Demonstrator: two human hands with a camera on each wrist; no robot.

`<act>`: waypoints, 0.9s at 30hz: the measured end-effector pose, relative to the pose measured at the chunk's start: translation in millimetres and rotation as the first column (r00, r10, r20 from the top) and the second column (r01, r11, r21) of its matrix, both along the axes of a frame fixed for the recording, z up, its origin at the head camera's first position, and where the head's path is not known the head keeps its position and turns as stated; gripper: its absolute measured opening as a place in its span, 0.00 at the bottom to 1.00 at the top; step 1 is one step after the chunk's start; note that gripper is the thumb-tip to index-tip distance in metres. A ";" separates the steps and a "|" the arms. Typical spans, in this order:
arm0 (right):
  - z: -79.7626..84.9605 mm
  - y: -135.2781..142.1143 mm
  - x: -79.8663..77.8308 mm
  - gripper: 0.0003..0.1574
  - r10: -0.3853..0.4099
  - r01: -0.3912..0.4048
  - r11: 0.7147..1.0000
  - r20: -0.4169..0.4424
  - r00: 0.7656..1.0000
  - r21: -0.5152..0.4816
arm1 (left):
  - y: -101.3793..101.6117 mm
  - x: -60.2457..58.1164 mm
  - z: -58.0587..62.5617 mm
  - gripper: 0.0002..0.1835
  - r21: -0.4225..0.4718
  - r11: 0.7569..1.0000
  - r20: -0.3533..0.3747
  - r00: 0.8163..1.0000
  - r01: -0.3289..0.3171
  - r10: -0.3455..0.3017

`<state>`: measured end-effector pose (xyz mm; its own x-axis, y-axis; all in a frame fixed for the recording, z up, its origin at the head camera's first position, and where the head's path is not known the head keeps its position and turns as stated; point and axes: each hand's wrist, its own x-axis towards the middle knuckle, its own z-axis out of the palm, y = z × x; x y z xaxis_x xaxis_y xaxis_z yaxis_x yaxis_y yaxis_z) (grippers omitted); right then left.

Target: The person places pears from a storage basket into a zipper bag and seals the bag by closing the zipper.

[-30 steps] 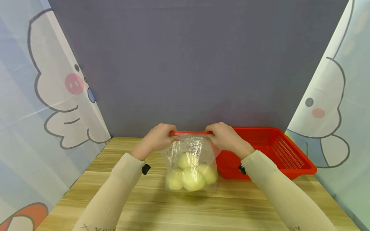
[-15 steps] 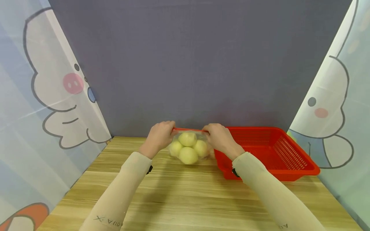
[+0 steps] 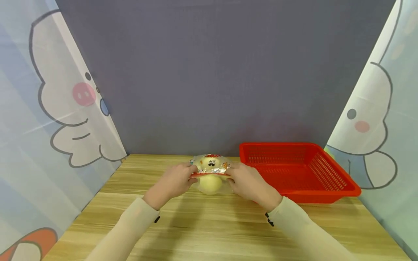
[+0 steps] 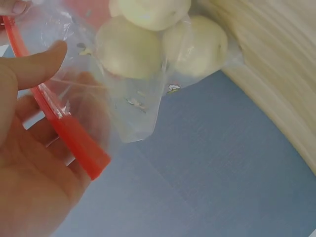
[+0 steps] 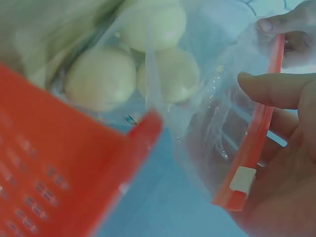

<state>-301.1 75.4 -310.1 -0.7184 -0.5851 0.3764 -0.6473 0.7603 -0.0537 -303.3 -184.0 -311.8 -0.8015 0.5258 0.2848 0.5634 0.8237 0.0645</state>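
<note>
A clear zip bag (image 3: 225,165) with printed pictures and a red zip strip (image 4: 74,138) lies low over the table in the head view. Through its film show several round, pale yellow-green fruits (image 3: 210,184); their kind I cannot tell. My left hand (image 3: 173,183) grips one end of the strip, thumb on one side and fingers on the other. At the opposite end my right hand (image 3: 249,183) holds the strip the same way. Beside that hand, a white slider (image 5: 243,179) sits near the strip's end. The mouth edge is folded toward me over the fruits.
A red perforated plastic basket (image 3: 320,197) stands on the wooden table (image 3: 209,232) just right of my right hand. Behind it hangs a dark grey cloth (image 3: 209,72). Cartoon-printed curtains (image 3: 19,145) flank both sides.
The bag first moved away from me and down toward the table. Then both hands came lower and nearer, folding the red strip forward over the fruits, so the printed side now shows.
</note>
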 end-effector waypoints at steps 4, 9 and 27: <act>-17.0 -3.7 10.2 0.08 0.015 -0.014 1.000 -0.044 0.999 0.020 | -1.4 11.7 -11.5 0.13 -0.028 1.000 0.038 0.999 0.010 -0.009; -33.4 -8.0 23.3 0.09 0.024 -0.022 0.998 -0.032 0.999 0.058 | -0.6 22.4 -29.1 0.12 -0.065 0.998 0.084 0.996 0.022 -0.017; -71.0 -13.1 33.4 0.24 0.005 -0.010 0.992 0.043 0.999 0.129 | 22.4 25.3 -73.7 0.12 -0.068 0.995 0.084 0.995 0.068 -0.062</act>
<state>-267.8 62.3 -381.1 -0.7273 -0.6324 0.2666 -0.6523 0.7577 0.0176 -278.0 -161.6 -385.6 -0.7841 0.5938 0.1805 0.6109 0.7897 0.0555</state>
